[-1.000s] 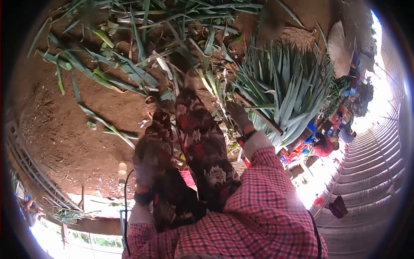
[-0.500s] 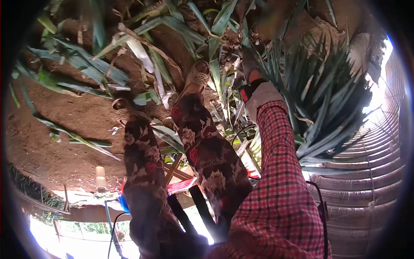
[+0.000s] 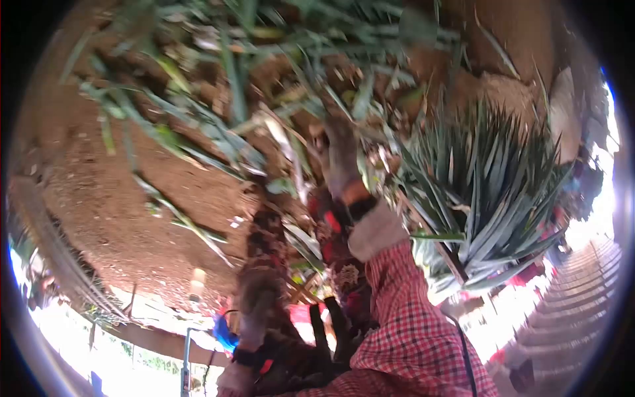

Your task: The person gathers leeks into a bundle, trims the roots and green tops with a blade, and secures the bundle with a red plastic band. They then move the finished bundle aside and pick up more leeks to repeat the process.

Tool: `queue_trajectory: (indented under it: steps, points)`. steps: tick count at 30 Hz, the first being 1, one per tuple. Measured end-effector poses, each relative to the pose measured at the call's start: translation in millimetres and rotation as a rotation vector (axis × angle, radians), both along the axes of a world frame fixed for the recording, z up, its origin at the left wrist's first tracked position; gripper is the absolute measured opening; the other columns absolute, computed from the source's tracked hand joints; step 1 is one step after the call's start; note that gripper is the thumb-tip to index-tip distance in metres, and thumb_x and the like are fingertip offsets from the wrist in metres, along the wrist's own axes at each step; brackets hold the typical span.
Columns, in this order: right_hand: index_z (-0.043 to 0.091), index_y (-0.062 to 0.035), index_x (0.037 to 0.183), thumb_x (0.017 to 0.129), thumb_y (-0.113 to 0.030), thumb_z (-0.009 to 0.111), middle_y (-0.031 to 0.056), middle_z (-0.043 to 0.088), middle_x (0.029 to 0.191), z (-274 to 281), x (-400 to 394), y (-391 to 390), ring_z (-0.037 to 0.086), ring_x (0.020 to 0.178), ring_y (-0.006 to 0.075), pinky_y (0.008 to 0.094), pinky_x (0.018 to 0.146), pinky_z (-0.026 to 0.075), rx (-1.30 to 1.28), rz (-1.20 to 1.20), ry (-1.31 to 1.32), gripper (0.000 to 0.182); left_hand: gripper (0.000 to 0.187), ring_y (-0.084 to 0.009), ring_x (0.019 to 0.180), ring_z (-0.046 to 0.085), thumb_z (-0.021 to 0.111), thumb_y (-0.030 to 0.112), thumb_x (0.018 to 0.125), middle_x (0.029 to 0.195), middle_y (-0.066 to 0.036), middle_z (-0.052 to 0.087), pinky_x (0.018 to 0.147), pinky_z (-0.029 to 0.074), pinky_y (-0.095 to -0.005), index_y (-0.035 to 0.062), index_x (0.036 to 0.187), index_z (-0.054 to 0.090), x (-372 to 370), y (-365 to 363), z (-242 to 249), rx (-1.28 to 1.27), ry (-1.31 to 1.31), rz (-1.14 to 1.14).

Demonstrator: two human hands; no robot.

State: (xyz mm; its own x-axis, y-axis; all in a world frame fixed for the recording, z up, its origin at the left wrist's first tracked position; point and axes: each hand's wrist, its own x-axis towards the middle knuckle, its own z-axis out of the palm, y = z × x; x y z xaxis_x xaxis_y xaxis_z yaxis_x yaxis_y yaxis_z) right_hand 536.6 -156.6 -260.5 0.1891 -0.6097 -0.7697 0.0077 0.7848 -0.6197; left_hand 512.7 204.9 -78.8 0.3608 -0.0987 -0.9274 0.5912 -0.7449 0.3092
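Observation:
My right hand (image 3: pixel 344 159), in a grey glove with a dark band at the wrist, reaches forward over my right foot among long strap-shaped green leaves. Motion smears its fingers, and I cannot tell whether they hold anything. A pale stalk with a whitish end (image 3: pixel 283 139) lies just left of it. To the right stands a thick bundle of long green leaves (image 3: pixel 486 178), tips pointing away from me. My left hand (image 3: pixel 259 308), gloved too, is low over my left leg in patterned trousers (image 3: pixel 264 238), its fingers blurred.
Loose green leaves (image 3: pixel 264 30) are strewn thickly across the brown soil (image 3: pixel 178 192) ahead. A ribbed, curved sheet (image 3: pixel 575 304) borders the right side. Bright blue material (image 3: pixel 225 332) shows at lower left, near a thin upright pole (image 3: pixel 186 360).
My right hand has moved left, away from the leaf bundle and over my right foot. My left hand has come into view at the lower left. The camera view has shifted.

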Motion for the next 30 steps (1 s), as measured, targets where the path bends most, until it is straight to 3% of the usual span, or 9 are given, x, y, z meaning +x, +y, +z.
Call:
queue_trajectory:
  steps: [2,6,7,9,11,16,20,23,30]
  points:
    - [0.056,-0.0162,0.075,0.090,-0.031,0.061,-0.0032,0.048,0.066,91,24,13,0.046,0.062,0.0088,0.0306,0.061,0.040,0.208,0.038,-0.435,0.022,0.023,-0.0152,0.081,0.058,0.057,0.016,0.093,0.096,-0.003,0.062,0.073,0.049,-0.0296,0.0076,0.114,0.060,12,-8,-2,-0.108,-0.069,-0.024]
    - [0.055,-0.0162,0.085,0.093,-0.032,0.059,-0.0020,0.051,0.080,258,30,28,0.050,0.073,0.0125,0.0338,0.070,0.043,0.387,0.181,-0.372,0.018,0.021,-0.0154,0.080,0.058,0.057,0.016,0.093,0.095,-0.003,0.062,0.072,0.049,-0.0298,0.0081,0.112,0.061,34,-27,-20,-0.290,-0.939,-0.918]
    - [0.056,-0.0145,0.093,0.093,-0.032,0.058,-0.0009,0.054,0.083,278,18,29,0.052,0.075,0.0143,0.0347,0.071,0.045,0.375,0.213,-0.373,0.017,0.020,-0.0154,0.080,0.058,0.057,0.016,0.093,0.095,-0.003,0.062,0.072,0.049,-0.0298,0.0082,0.111,0.062,44,-35,-13,-0.350,-0.841,-0.809]
    - [0.059,-0.0122,0.106,0.094,-0.028,0.058,0.0017,0.061,0.094,335,-2,20,0.060,0.082,0.0176,0.0372,0.078,0.050,0.382,0.375,-0.395,0.020,0.033,-0.0174,0.087,0.059,0.062,0.022,0.092,0.102,-0.005,0.064,0.078,0.049,-0.0309,0.0064,0.120,0.058,65,-38,41,-0.634,0.261,0.412]
    - [0.055,-0.0104,0.084,0.093,-0.015,0.057,-0.0005,0.050,0.074,394,-13,8,0.051,0.068,0.0132,0.0382,0.069,0.051,0.161,0.549,-0.409,0.011,0.041,-0.0154,0.095,0.059,0.062,0.025,0.092,0.107,-0.006,0.064,0.085,0.048,-0.0301,0.0071,0.128,0.054,110,-55,109,-0.823,-0.243,0.063]
    - [0.058,-0.0073,0.112,0.092,-0.019,0.061,0.0016,0.062,0.091,520,-60,6,0.062,0.083,0.0172,0.0381,0.071,0.054,-0.041,0.643,-0.390,0.023,0.042,-0.0121,0.099,0.056,0.058,0.024,0.094,0.113,-0.006,0.063,0.088,0.046,-0.0282,0.0071,0.132,0.050,200,-45,242,-0.720,-0.570,-0.064]
    - [0.053,-0.0045,0.123,0.094,-0.019,0.058,0.0044,0.063,0.093,507,-120,-13,0.062,0.083,0.0176,0.0333,0.070,0.053,-1.085,1.200,0.300,0.033,0.044,-0.0136,0.102,0.059,0.061,0.016,0.093,0.117,-0.004,0.062,0.091,0.048,-0.0290,0.0049,0.134,0.050,249,1,360,-1.037,-0.846,0.114]
    - [0.052,-0.0058,0.122,0.093,-0.022,0.058,0.0036,0.062,0.091,536,-125,8,0.060,0.080,0.0169,0.0327,0.068,0.051,-0.758,0.966,0.153,0.033,0.044,-0.0171,0.099,0.061,0.062,0.008,0.091,0.112,-0.006,0.063,0.089,0.050,-0.0304,0.0035,0.133,0.051,260,54,465,-1.199,-0.782,0.376]
    - [0.052,-0.0089,0.119,0.093,-0.028,0.056,0.0015,0.058,0.085,569,-90,54,0.057,0.074,0.0152,0.0313,0.062,0.048,-0.363,0.797,-0.130,0.033,0.041,-0.0206,0.096,0.062,0.062,0.023,0.091,0.102,-0.010,0.065,0.088,0.051,-0.0373,0.0027,0.127,0.055,184,166,646,-1.125,-1.349,0.600]
